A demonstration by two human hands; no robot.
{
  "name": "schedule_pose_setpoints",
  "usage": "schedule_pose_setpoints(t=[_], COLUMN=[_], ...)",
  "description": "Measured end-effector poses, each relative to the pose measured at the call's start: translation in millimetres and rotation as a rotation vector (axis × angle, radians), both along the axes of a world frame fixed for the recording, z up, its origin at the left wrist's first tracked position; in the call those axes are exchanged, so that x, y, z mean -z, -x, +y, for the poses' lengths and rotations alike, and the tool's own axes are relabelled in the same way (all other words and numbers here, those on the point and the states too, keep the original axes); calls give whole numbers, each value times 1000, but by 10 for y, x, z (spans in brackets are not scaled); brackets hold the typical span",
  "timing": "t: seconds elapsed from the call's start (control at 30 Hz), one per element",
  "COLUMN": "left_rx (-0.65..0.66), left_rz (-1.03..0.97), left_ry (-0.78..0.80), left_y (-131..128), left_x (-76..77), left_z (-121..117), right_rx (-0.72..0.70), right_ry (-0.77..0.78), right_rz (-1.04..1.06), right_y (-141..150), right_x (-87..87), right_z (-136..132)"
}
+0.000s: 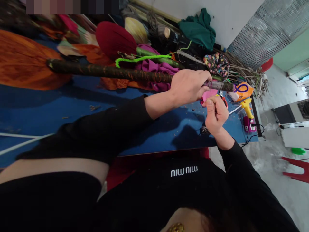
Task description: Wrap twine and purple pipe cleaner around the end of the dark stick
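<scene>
My left hand (pixel 189 85) is wrapped round a long dark stick (pixel 113 72) with orange streaks, held level above the blue table (pixel 72 106). The stick's grey-wrapped end (pixel 220 85) pokes out to the right of the fist. Just below that end, my right hand (pixel 215 112) is pinched shut, thumb against fingers; what it holds is too small to make out. A purple pipe-cleaner loop (pixel 240 87) sits at the stick's tip. A pink piece (pixel 209 94) lies under the hands.
Orange fabric (pixel 24 64), a dark red round shape (pixel 114 38), purple cloth (pixel 156 67) and a lime pipe cleaner (pixel 142 58) crowd the table's far side. A yellow glue gun (pixel 247 106) lies near the right edge. Dry twigs (pixel 246 72) and green cloth (pixel 199 29) lie beyond. A red stool (pixel 298 169) stands on the floor.
</scene>
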State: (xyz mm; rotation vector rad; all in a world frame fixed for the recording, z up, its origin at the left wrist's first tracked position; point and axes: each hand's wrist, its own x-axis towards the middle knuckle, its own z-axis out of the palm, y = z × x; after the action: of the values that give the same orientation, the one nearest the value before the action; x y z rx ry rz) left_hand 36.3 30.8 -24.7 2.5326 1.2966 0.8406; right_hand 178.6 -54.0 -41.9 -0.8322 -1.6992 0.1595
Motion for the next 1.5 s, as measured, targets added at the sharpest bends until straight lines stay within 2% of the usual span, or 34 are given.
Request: schedule_pose_setpoints(t=[0.1, 0.27, 0.37, 0.57, 0.77, 0.9, 1.07, 1.23, 1.33, 1.5], left_rx=[2, 12, 28, 49, 31, 34, 56, 77, 107, 115], left_rz=[26, 11, -6, -8, 56, 52, 47, 62, 92, 23], left_ry=[31, 73, 66, 70, 90, 51, -4, -57, -130, -254], left_y=[-25, -27, -22, -18, -18, -28, -45, -47, -51, -77], left_x=[-9, -1, 41, 73, 52, 106, 188, 218, 266, 393], left_z=[4, -13, -17, -41, -66, -51, -47, -84, -78, -32], right_rx=[-15, 113, 108, 10, -14, -16, -118, -17, -12, -12], right_ry=[9, 69, 129, 155, 168, 241, 217, 316, 320, 352], right_rz=[12, -36, 8, 44, 1, -45, -109, -153, -139, -113], right_y=[-109, -405, -509, -560, -597, -573, -549, -565, -562, -558], right_x=[-22, -187, -235, -187, -135, -142, -171, -155, -139, -122], right_z=[80, 165, 212, 385, 511, 526, 536, 573, 591, 592])
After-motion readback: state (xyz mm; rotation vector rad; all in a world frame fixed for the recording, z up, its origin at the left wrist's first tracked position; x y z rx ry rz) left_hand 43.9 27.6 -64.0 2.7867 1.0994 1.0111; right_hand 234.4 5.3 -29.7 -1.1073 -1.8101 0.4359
